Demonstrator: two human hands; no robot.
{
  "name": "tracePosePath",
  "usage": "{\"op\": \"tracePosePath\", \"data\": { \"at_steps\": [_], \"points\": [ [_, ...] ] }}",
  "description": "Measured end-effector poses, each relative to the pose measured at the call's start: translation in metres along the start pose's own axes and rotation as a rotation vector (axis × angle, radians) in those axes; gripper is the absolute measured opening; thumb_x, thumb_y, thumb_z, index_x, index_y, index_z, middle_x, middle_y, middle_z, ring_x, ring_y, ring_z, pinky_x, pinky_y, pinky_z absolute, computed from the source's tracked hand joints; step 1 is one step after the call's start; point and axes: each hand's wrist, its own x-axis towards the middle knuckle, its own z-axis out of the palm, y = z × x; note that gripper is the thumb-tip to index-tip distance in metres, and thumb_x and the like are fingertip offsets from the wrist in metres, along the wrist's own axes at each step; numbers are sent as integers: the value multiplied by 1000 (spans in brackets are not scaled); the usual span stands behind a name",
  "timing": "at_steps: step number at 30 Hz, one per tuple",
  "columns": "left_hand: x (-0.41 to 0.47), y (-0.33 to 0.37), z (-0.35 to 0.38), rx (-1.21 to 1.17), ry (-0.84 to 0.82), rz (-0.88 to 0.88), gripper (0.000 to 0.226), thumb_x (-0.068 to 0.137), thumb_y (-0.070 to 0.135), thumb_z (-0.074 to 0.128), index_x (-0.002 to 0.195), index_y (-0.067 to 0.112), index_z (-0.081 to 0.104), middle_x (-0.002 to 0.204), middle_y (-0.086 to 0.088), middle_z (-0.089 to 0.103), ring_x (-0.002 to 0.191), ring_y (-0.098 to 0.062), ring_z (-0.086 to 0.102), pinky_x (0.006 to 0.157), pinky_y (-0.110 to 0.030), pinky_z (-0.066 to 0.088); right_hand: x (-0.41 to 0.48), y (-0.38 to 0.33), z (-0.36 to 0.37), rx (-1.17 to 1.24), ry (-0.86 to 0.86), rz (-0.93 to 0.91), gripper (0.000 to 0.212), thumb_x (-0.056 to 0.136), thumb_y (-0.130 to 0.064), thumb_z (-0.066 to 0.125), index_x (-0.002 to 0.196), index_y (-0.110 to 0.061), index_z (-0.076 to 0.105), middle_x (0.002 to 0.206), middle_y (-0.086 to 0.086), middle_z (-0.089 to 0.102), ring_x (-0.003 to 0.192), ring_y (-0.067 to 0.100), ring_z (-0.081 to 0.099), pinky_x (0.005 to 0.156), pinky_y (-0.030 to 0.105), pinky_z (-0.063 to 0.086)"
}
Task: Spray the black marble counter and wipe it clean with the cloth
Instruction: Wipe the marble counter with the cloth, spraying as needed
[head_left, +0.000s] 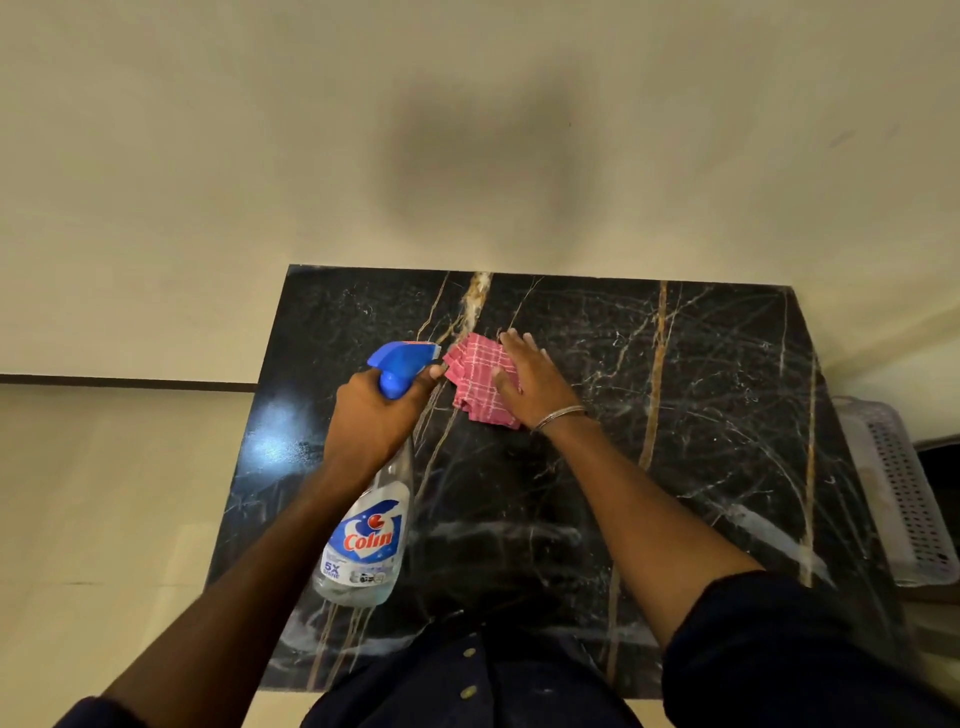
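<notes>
The black marble counter (701, 426) with gold and white veins fills the lower middle of the view. My left hand (374, 415) grips the neck of a clear spray bottle (366, 540) with a blue trigger head, held above the counter's left part with its nozzle pointing toward the cloth. A folded pink checked cloth (478, 382) lies on the counter near the back middle. My right hand (530, 384) presses flat on the cloth's right side, fingers straight, a metal bangle on the wrist.
A beige wall rises behind the counter's back edge. To the left lies pale floor with a dark skirting line. A white perforated plastic basket (904, 499) stands just off the counter's right edge. Wet streaks show on the near part of the marble.
</notes>
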Motion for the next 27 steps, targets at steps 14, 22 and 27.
{"op": "tracePosePath", "data": {
  "at_steps": [14, 22, 27],
  "points": [
    [62, -35, -13, 37, 24, -161, 68, 64, 84, 53, 83, 19, 61, 66, -6, 66, 62, -22, 67, 65, -44, 59, 54, -32, 96, -414, -50, -4, 66, 100, -48, 26, 158, -18, 16, 166, 8, 10, 153, 30, 2, 121, 55, -1],
    [91, -41, -18, 24, 35, -152, 47, 83, 56, 60, 97, 11, 60, 74, -11, 66, 67, -25, 67, 71, -43, 59, 82, -25, 91, -452, -85, -150, 60, 101, -42, 17, 157, -22, 18, 166, 4, 11, 153, 27, 2, 121, 56, 2],
    [100, -34, -10, 11, 0, -111, 27, 87, 48, 61, 83, 22, 56, 72, -12, 65, 69, -29, 67, 69, -41, 57, 72, 67, 29, -427, 101, 270, 56, 103, -40, 21, 157, -25, 17, 166, 4, 6, 152, 35, -3, 117, 67, 1]
  ]
}}
